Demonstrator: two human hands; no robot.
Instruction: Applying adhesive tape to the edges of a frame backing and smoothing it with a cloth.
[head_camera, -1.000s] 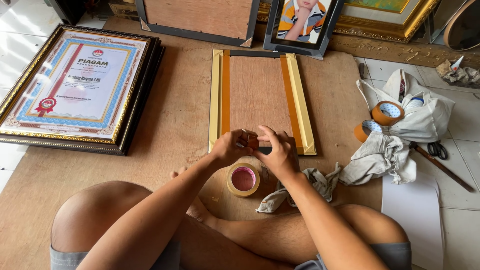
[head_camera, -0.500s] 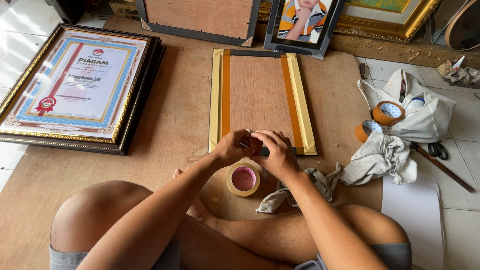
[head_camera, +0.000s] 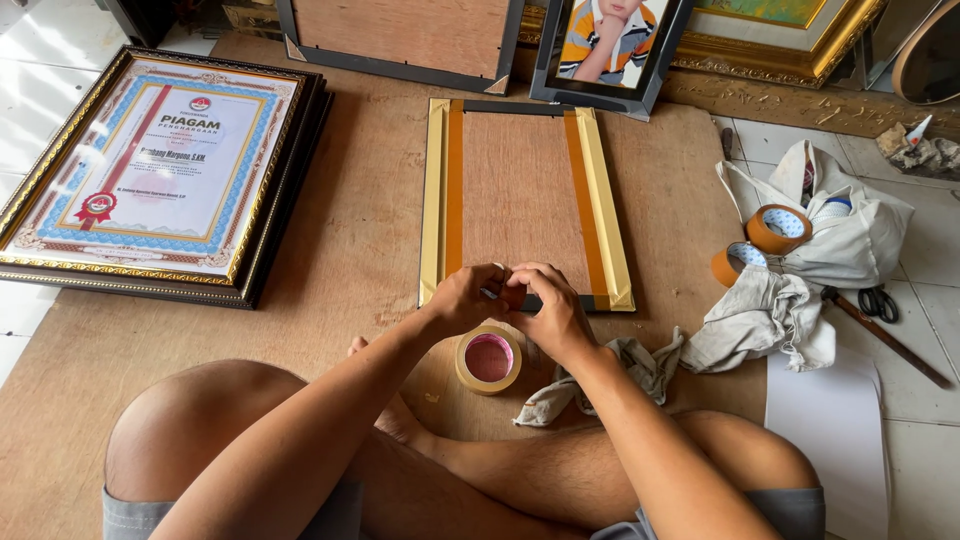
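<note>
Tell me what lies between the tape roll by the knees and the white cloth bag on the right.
In the head view, between the tape roll and the white cloth bag lie crumpled rags: a greyish one beside the right hand, then a bigger white one.

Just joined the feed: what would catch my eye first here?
Both hands, left hand and right hand, meet at the near edge of a gold-edged picture frame lying face down mid-board, brown tape along its sides. A tape roll sits just below them. To the left lies a framed certificate; to the right, two more tape rolls beside a white cloth bag.
</note>
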